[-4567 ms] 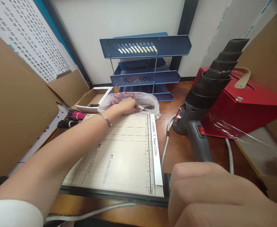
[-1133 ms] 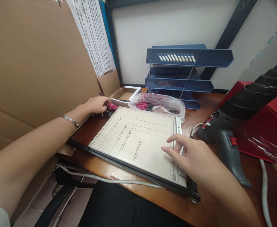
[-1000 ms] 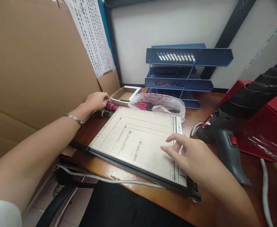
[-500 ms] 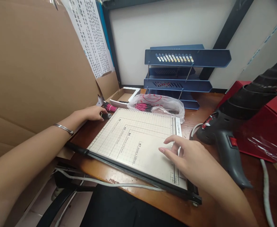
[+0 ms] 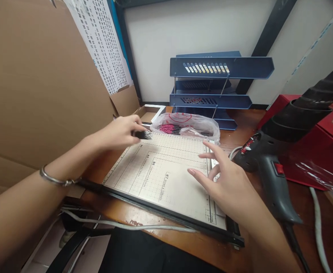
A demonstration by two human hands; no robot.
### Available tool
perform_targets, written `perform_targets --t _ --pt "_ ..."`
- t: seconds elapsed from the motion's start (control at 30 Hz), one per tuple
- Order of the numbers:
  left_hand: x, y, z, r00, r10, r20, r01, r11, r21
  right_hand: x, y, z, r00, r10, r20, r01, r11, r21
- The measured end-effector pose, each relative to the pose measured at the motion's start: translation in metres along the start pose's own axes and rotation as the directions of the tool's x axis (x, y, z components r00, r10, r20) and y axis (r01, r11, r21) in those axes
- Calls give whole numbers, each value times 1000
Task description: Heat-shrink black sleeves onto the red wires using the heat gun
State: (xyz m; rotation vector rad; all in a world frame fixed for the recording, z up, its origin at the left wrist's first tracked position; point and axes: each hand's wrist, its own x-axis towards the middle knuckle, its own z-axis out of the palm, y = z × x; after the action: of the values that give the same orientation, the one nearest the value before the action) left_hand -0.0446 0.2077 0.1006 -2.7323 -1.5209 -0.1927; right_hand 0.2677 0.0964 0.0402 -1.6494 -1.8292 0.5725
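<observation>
My left hand [image 5: 123,131] is closed around a bundle of thin black wires [image 5: 140,135] with silvery ends, held just above the far left corner of the paper trimmer [image 5: 143,170]. The bundle is partly hidden by my fingers and a little blurred. The trimmer's cream board carries printed size lines, and its black arm runs along the near edge. Over the board's right side hovers my right hand [image 5: 223,178], fingers apart and curved, holding nothing. Beyond the board lies a clear plastic bag [image 5: 209,123] with pink and black wires [image 5: 169,129] inside.
A blue tiered file tray [image 5: 220,68] stands at the back. To the right are a grey heat gun [image 5: 277,167] and a red box [image 5: 294,151]. Tall cardboard [image 5: 41,76] blocks the left, with a small open box [image 5: 151,113] behind. A pale cable [image 5: 138,227] crosses the near table edge.
My left hand has lifted off the table left of the trimmer and moved up and right with the wire bundle. The right hand stays over the board, its fingers spread wider.
</observation>
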Motion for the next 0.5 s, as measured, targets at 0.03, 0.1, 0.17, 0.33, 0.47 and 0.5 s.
perform_targets --t 0.03,0.1,0.17,0.33,0.47,0.5 --pt "1 24 2 991 133 -10 -133 991 14 0 -1 1 999 -28 -18 28 999 21" --pt "5 70 9 931 359 -59 -355 932 74 0 -5 1 998 -49 -27 50 998 48" --pt "9 107 17 840 531 -113 -507 841 187 0 -9 -2 999 -27 26 26 998 60" --pt "30 145 32 538 802 -258 -674 594 440 2 -9 -8 987 7 162 -26 993 117" --pt "46 140 43 315 867 -385 -735 480 480 6 1 -5 976 33 217 -85 969 232" --pt "47 136 47 280 871 -404 -751 461 474 6 2 -4 973 34 230 -101 952 289"
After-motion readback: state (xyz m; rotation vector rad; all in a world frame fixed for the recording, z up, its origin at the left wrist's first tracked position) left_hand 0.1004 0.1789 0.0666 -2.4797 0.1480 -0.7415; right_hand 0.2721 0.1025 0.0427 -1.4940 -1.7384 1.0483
